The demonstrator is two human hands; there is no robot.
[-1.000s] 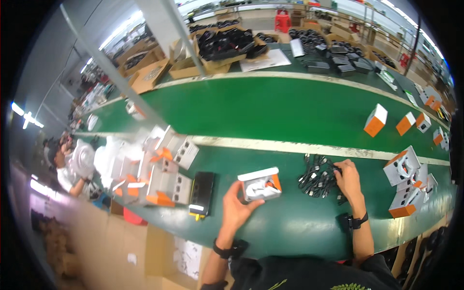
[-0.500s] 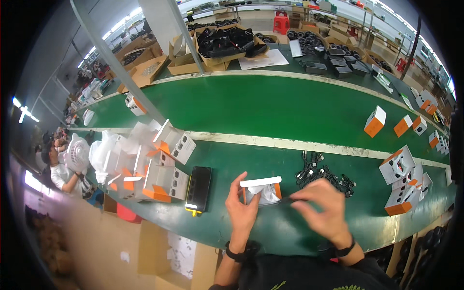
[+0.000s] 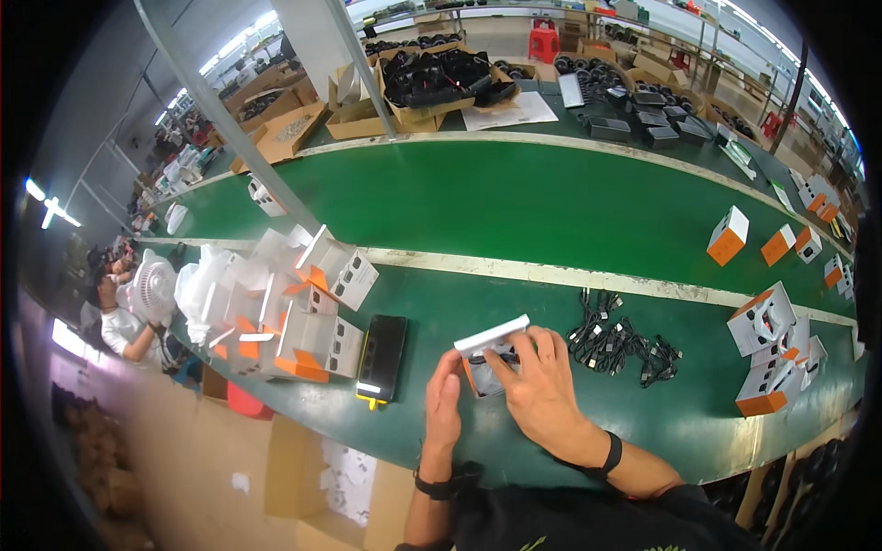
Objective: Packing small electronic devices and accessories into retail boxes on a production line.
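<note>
A small white and orange box with its white lid raised stands on the green bench in front of me. My left hand holds the box along its left side, fingers nearly straight. Bent over the box mouth from the right is my right hand; its fingertips go in under the lid, and what they grip is hidden. Something dark shows inside the box. Right of the hands lies a heap of black cables. A black device with yellow edging rests to the left.
Several open white and orange boxes with plastic bags crowd the left. More open boxes stand right. A pale ledge separates the bench from a green belt carrying closed boxes. A metal post rises far left.
My right hand has moved left from beside the box to its mouth, its fingers now inside. The dark thing it pinched is out of sight. The lid has tilted, right end up.
</note>
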